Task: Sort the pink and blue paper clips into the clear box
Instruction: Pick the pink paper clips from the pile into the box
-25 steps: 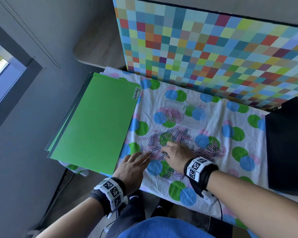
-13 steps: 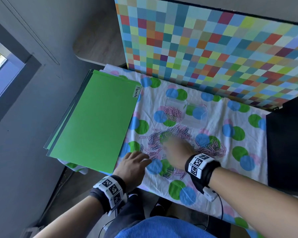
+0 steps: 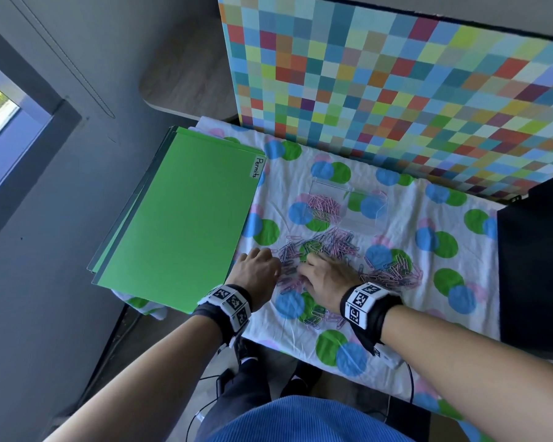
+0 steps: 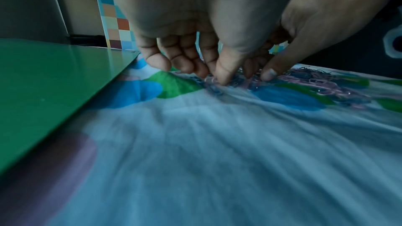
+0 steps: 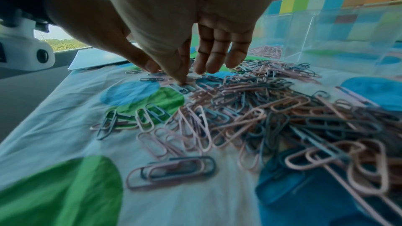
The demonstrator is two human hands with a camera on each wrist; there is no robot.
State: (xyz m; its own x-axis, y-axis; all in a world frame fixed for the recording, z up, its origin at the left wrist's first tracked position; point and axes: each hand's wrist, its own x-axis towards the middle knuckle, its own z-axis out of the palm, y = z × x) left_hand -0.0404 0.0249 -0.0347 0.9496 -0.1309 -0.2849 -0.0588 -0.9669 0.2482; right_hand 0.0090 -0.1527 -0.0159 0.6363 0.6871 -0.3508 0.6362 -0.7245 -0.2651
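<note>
Since a second ago we see the left hand (image 3: 258, 272) gone from flat, spread fingers to curled, knuckles up, at the 9 o'clock edge of the pile. The right hand (image 3: 328, 282) has slid slightly toward it; the two hands now sit just beside each other.

Left wrist view: the left hand's thumb (image 4: 224, 70) and forefinger tip meet on a pink clip (image 4: 210, 80) lying on the cloth; it's pinching it. Other fingers curl loosely above.

Right wrist view: the right hand's thumb tip (image 5: 179, 73) presses down on a blue clip (image 5: 181, 88), forefinger close behind it. We cannot tell if it's actually gripping or just pressing. The remaining fingers hang straight and relaxed.

The paper clips (image 3: 336, 244), pink and blue mixed, lie scattered on the spotted cloth (image 3: 406, 317) over the surface, spreading from the hands out to 3 o'clock and toward 6 o'clock.

The clear box (image 3: 348, 202) stands at 12 o'clock of the pile, near it. Pink clips fill its left compartment; the right compartment looks bare.

Green folder (image 3: 179, 218) labelled "Permits" lies at 9 o'clock, touching the cloth edge. Checkered board (image 3: 396, 90) stands upright behind the box.
</note>
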